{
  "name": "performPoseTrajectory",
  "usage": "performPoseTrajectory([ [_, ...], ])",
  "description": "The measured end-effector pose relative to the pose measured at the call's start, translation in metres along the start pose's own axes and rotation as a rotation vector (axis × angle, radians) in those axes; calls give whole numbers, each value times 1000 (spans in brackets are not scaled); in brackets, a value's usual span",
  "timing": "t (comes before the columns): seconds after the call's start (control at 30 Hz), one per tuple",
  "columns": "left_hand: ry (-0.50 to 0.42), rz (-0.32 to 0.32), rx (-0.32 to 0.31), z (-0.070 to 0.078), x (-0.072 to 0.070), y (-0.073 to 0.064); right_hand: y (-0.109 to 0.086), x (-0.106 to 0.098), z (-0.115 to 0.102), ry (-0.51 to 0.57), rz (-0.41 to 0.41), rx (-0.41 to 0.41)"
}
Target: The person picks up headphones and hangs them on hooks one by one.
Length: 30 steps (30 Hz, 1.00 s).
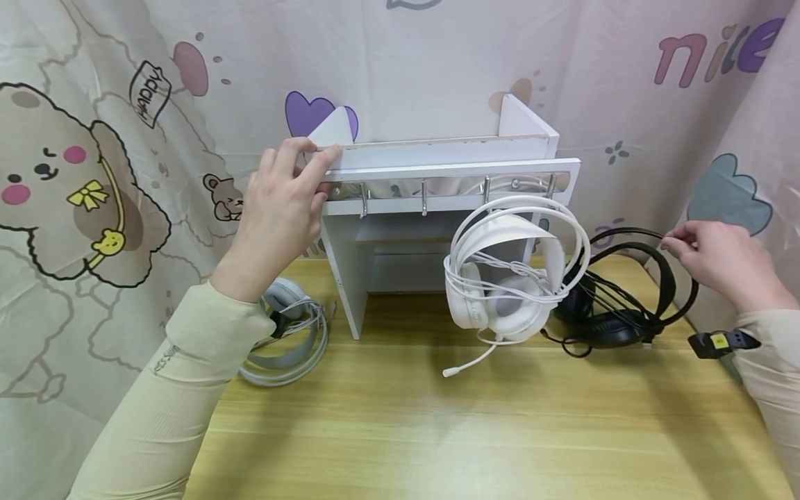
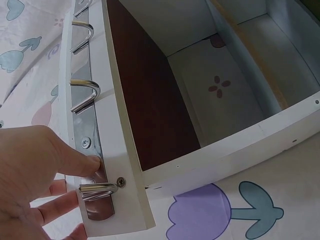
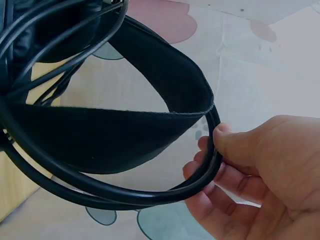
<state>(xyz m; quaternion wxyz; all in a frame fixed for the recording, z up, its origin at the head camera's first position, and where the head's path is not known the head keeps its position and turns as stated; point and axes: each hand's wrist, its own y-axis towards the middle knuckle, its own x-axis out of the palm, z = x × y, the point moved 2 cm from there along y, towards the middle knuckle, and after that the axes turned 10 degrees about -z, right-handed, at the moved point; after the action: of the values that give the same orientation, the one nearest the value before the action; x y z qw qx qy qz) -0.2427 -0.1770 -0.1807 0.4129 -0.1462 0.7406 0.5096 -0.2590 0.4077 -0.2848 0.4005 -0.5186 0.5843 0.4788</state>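
My left hand (image 1: 278,198) grips the left end of the front board on a small white shelf (image 1: 340,271). In the left wrist view its thumb presses the metal hook rail (image 2: 86,127), beside an end hook (image 2: 100,189), with the other fingers on the board's far side. At the right, my right hand (image 1: 728,260) pinches the outer headband of black headphones (image 1: 615,330); the right wrist view shows thumb and fingers around the thin band hoops (image 3: 165,196). A white headset (image 1: 465,305) with a microphone boom and bundled cable hangs at the right part of the rail.
On the wooden table (image 1: 400,423), a pale grey headset (image 1: 281,378) lies left of the shelf, partly behind my left forearm. A printed curtain (image 1: 412,76) surrounds the table at the back and sides. The white headset hangs close to the black one.
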Motion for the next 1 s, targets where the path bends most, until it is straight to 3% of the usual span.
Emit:
performPoseTrajectory([
  [0.33,-13,-1,6,2,0,1,-15,-7,-10,-18,77,-29],
  [0.77,-6,-9,-2,2,-1,0,-30,-16,-18,-65,284,-207],
  [1.0,-9,-17,-8,1,-1,0,-37,-24,-16,-24,392,-302],
])
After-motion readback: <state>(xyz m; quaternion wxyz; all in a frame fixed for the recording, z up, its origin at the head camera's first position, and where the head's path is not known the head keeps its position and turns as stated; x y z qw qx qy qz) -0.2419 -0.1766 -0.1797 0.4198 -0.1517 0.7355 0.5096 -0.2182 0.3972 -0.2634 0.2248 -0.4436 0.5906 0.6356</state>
